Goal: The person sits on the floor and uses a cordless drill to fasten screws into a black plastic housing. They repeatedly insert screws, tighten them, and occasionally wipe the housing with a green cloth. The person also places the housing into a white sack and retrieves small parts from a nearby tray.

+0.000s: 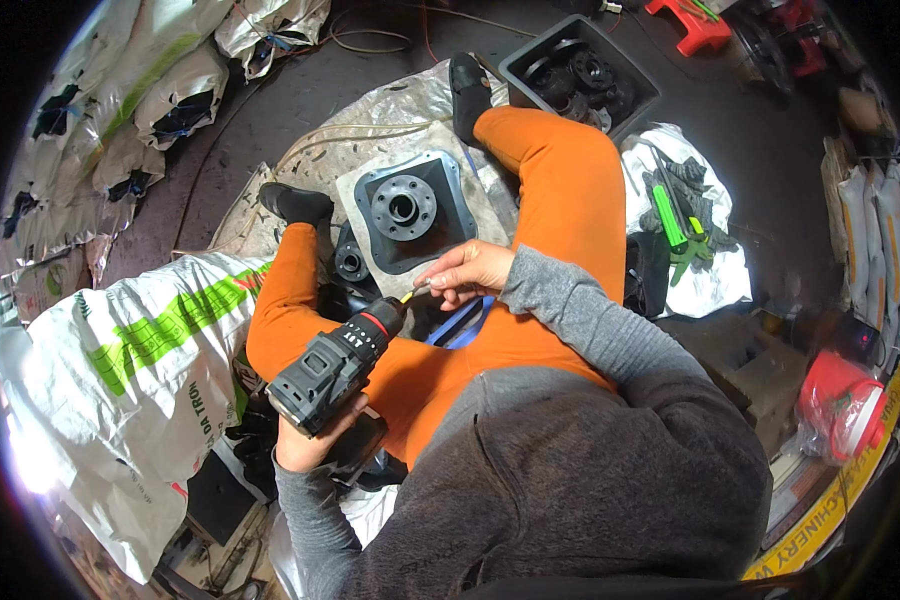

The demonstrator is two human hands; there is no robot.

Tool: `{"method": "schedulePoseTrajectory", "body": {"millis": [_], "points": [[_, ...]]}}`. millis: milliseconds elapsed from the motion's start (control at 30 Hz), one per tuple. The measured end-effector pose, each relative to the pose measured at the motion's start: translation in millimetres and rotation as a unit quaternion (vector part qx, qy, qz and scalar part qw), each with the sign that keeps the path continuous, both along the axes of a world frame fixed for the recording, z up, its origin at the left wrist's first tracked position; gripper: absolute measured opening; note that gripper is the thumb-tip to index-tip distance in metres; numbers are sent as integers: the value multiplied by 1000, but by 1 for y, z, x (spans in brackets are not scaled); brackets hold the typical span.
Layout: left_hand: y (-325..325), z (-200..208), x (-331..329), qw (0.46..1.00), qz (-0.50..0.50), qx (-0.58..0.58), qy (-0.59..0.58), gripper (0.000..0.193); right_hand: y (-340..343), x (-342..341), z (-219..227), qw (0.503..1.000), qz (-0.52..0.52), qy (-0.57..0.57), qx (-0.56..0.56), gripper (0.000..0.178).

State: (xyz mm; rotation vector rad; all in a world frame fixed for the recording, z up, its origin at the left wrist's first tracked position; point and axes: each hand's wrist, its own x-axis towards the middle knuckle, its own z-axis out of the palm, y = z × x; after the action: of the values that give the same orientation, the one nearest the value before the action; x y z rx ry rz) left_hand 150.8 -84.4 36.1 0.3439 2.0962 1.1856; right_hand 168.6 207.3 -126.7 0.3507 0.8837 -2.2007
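My left hand [310, 441] is wrapped round the handle of a black cordless drill [332, 368] with a red ring near its chuck. The drill lies across my lap, its nose pointing up and to the right. A thin yellowish bit [409, 296] sticks out of the chuck. The fingers of my right hand [473, 270] pinch the bit's tip; whether they also hold a small piece there is hidden. Just beyond stands a black square-flanged housing [447, 218] with a round grey metal hub [403, 208] on top. A smaller black round part [350, 262] sits left of it.
Far right of centre, a grey bin [630, 118] holds dark metal parts. Green-handled tools [669, 216] and dark gloves lie on white sheeting [718, 277] at the right. White sacks [120, 340] crowd the left. A cable [300, 140] crosses the floor mat; a red stool [692, 30] stands beyond.
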Motion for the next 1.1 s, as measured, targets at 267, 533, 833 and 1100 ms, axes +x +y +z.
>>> {"method": "schedulePoseTrajectory", "body": {"millis": [267,533,833,1100], "points": [[-7,-4,-8,991,-107,-62,55,35,4,-2,-1,998,59,35,6,29],[-1,9,-14,992,-109,-46,43,39,16,-13,-1,977,189,102,6,26],[14,-7,-69,972,-78,-82,208,26,9,-27,-36,914,-330,-212,102,27],[45,-32,-119,988,-40,-87,119,24,-18,-70,-61,890,-280,-125,338,38]]}}
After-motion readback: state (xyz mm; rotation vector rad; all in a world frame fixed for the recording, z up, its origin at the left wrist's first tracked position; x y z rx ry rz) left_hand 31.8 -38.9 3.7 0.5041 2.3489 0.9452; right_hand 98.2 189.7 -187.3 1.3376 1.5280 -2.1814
